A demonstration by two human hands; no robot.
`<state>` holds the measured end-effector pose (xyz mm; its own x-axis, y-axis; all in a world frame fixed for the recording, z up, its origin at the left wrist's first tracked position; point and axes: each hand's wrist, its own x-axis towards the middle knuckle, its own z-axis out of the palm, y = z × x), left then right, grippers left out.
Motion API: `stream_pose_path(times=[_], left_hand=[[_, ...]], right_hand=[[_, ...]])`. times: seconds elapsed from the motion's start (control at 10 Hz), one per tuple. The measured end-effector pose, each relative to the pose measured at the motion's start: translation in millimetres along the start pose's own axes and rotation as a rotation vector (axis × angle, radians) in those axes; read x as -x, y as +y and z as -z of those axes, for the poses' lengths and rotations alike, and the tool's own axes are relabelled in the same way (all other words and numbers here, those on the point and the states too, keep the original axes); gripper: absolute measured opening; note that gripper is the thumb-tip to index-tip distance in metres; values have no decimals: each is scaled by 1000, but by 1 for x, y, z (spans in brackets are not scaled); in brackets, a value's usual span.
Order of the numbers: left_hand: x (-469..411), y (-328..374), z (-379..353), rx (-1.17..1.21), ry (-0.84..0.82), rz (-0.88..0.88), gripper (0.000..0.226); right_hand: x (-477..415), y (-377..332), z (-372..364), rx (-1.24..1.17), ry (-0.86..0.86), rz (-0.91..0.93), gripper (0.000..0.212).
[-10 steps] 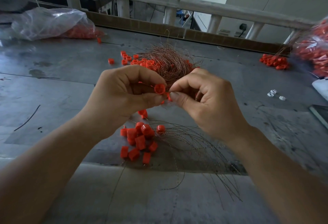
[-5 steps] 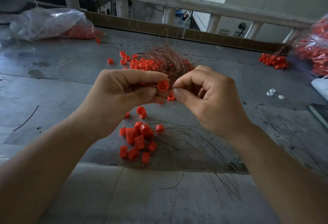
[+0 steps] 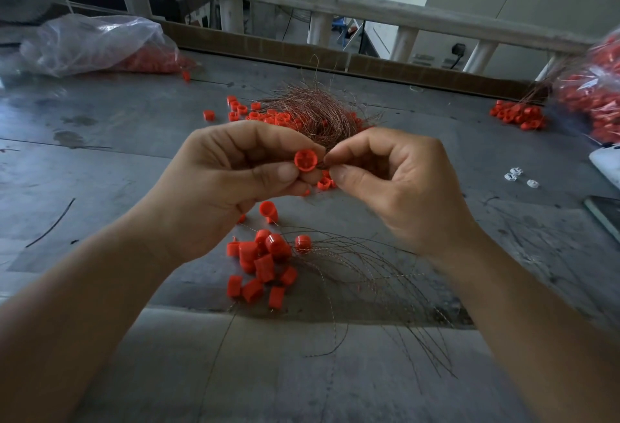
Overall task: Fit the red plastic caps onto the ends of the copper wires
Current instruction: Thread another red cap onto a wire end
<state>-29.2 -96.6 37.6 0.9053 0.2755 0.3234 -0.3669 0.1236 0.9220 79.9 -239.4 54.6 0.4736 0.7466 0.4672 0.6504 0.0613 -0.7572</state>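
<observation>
My left hand pinches a red plastic cap between thumb and forefinger, its open end facing me. My right hand pinches a thin copper wire just right of the cap; the wire's tip is hidden by the fingers. Beyond the hands lies a tangled heap of copper wires with loose red caps around it. Below the hands lies a cluster of capped wires, their strands fanning to the right.
A clear bag of red caps lies at the back left; another bag sits at the right edge with a small cap pile beside it. Small white parts lie at the right. A white railing borders the table's far side.
Both hands have stayed together above the table. The cap in my left hand has turned so its open end faces me more squarely, and my right hand's fingertips sit close beside it.
</observation>
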Motion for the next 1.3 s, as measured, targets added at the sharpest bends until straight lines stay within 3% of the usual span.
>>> stream_pose_path(times=[0.2,0.5,0.6,0.8,1.0,1.2,1.3], left_hand=[[0,1,0,75,-39,28,20],[1,-3,-1,113,-128,82,18],[1,-4,-2,122,-124,91,17],[0,-4,0,142,-84,105,18],[0,-4,-1,128,-87,101,18],[1,-4,-1,121,-77,105,18],[0,-4,-1,117,-52,121,18]], right_hand=[[-2,-4,2,-197,-31,-135,30],[-1,0,-3,-228,-100,-209,32],[-3,-1,3,-164,-173,-216,25],[-16,36,41,304,157,-284,12],[-17,72,54,622,11,-444,8],[-18,82,48,764,-109,-455,3],[-17,76,47,589,11,-445,14]])
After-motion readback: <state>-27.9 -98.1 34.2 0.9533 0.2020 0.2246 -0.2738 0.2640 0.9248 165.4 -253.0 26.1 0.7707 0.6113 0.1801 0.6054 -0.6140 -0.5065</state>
